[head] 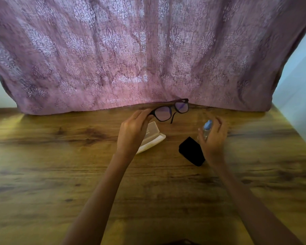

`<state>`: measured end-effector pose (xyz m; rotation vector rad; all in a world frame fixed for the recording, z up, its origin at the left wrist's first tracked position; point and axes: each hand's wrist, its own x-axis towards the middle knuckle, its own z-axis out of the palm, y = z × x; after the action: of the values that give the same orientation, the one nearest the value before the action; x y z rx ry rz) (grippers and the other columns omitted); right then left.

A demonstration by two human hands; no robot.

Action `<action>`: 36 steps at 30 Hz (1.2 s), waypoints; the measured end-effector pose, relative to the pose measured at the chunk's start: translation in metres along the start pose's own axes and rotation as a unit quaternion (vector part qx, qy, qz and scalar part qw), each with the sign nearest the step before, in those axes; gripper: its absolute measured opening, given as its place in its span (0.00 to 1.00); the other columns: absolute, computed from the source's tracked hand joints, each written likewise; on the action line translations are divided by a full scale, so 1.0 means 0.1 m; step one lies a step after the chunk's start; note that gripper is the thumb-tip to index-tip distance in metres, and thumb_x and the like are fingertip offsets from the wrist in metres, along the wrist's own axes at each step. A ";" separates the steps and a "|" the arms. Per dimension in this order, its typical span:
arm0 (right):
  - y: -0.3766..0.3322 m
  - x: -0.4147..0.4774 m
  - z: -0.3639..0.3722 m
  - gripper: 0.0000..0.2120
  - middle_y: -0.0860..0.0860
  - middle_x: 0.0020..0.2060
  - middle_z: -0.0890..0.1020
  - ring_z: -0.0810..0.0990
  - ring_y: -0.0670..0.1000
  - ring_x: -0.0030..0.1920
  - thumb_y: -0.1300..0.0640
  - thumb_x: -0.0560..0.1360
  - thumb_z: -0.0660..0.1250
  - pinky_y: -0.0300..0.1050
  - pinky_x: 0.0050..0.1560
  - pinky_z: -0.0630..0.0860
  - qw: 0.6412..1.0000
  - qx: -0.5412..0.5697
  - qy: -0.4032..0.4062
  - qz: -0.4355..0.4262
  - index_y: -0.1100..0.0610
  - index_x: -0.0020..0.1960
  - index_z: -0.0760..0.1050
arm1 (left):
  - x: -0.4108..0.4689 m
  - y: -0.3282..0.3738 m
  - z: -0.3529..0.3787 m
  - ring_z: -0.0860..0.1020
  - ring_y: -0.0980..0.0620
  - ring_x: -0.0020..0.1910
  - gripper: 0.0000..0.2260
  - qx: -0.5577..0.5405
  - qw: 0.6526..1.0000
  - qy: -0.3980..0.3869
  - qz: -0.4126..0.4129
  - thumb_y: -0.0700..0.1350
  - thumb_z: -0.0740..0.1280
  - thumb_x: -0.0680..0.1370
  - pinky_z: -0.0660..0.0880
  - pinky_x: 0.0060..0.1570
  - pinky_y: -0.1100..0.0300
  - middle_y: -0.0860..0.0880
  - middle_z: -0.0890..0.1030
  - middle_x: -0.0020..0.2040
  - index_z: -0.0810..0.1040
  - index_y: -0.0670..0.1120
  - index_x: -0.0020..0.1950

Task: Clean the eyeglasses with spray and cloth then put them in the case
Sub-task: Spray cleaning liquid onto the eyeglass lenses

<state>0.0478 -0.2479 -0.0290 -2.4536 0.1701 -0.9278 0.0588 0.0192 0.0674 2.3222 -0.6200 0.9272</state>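
Observation:
My left hand (133,129) pinches the left end of the dark-framed eyeglasses (171,110) and holds them up above the table, lenses facing me. My right hand (214,137) grips a small clear spray bottle with a blue top (207,127), to the right of the glasses. A white glasses case (153,137) lies open on the wooden table (60,165), partly hidden under my left hand. A black cloth (192,151) lies folded on the table between my two hands.
A pink patterned curtain (140,55) hangs along the table's far edge. A pale wall (300,89) stands at the right. A dark shape (180,242) shows at the table's near edge.

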 end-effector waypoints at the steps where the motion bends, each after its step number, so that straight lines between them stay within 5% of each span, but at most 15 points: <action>1: 0.03 -0.02 0.02 0.22 0.61 0.64 0.69 0.72 0.58 0.62 0.58 0.77 0.68 0.54 0.59 0.75 1.000 0.017 -0.001 0.001 0.64 0.68 0.67 | 0.00 0.00 0.01 0.81 0.51 0.40 0.08 -0.011 1.000 0.003 -0.015 0.39 0.68 0.78 0.72 0.38 0.68 0.45 0.84 0.47 0.81 0.38 0.54; 10: -0.09 -0.01 -0.06 0.25 0.49 0.50 0.81 0.80 0.39 0.42 0.54 0.79 0.65 0.44 0.42 0.78 0.980 0.145 -0.057 0.127 0.54 0.73 0.59 | -0.10 0.04 0.05 0.80 0.53 0.39 0.09 -0.052 0.997 0.005 -0.052 0.41 0.66 0.79 0.76 0.36 0.64 0.46 0.84 0.46 0.81 0.38 0.55; 14: -0.24 0.13 -0.18 0.23 0.51 0.45 0.79 0.80 0.51 0.39 0.54 0.79 0.65 0.55 0.41 0.80 0.958 0.249 -0.074 0.119 0.49 0.71 0.60 | -0.16 0.04 0.05 0.81 0.53 0.40 0.13 -0.065 0.995 0.003 -0.069 0.45 0.62 0.79 0.78 0.38 0.64 0.46 0.84 0.47 0.81 0.38 0.55; 17: -0.46 0.14 -0.31 0.20 0.51 0.38 0.75 0.75 0.53 0.34 0.60 0.83 0.58 0.57 0.39 0.78 0.906 0.393 -0.117 0.104 0.50 0.72 0.59 | -0.19 0.05 0.06 0.82 0.53 0.41 0.14 -0.067 0.994 0.005 -0.085 0.46 0.62 0.79 0.79 0.39 0.62 0.45 0.84 0.47 0.81 0.38 0.56; 21: -0.85 0.10 -0.54 0.18 0.52 0.39 0.74 0.70 0.52 0.26 0.57 0.84 0.52 0.42 0.23 0.71 0.844 0.492 -0.175 0.125 0.40 0.69 0.62 | -0.22 0.07 0.07 0.81 0.54 0.41 0.14 -0.075 0.992 0.001 -0.103 0.45 0.62 0.79 0.80 0.40 0.59 0.46 0.84 0.47 0.81 0.39 0.57; 26: -1.15 0.03 -0.67 0.17 0.54 0.39 0.75 0.67 0.48 0.20 0.57 0.83 0.54 0.35 0.18 0.62 0.808 0.535 -0.213 0.124 0.47 0.70 0.65 | -0.24 0.13 0.06 0.82 0.52 0.43 0.12 -0.076 0.992 -0.001 -0.098 0.44 0.63 0.79 0.81 0.39 0.57 0.45 0.84 0.49 0.81 0.39 0.56; 32: -1.37 0.01 -0.74 0.17 0.58 0.35 0.74 0.68 0.47 0.20 0.60 0.82 0.58 0.36 0.18 0.64 0.841 0.464 -0.255 0.107 0.47 0.68 0.67 | -0.22 0.18 0.01 0.82 0.52 0.43 0.09 -0.061 0.995 0.012 -0.082 0.38 0.68 0.78 0.77 0.40 0.64 0.45 0.84 0.48 0.81 0.38 0.56; 36: -1.44 0.05 -0.74 0.25 0.44 0.37 0.75 0.72 0.44 0.26 0.61 0.75 0.70 0.33 0.26 0.70 0.909 0.342 -0.239 0.008 0.49 0.68 0.67 | -0.20 0.20 -0.02 0.82 0.52 0.41 0.08 -0.062 0.995 0.023 -0.071 0.37 0.69 0.77 0.77 0.38 0.64 0.45 0.84 0.47 0.81 0.38 0.55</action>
<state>-0.0050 -0.1558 0.0927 -1.9225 -0.2664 -0.2688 0.0335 0.0097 0.0605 2.1974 -0.4731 0.8512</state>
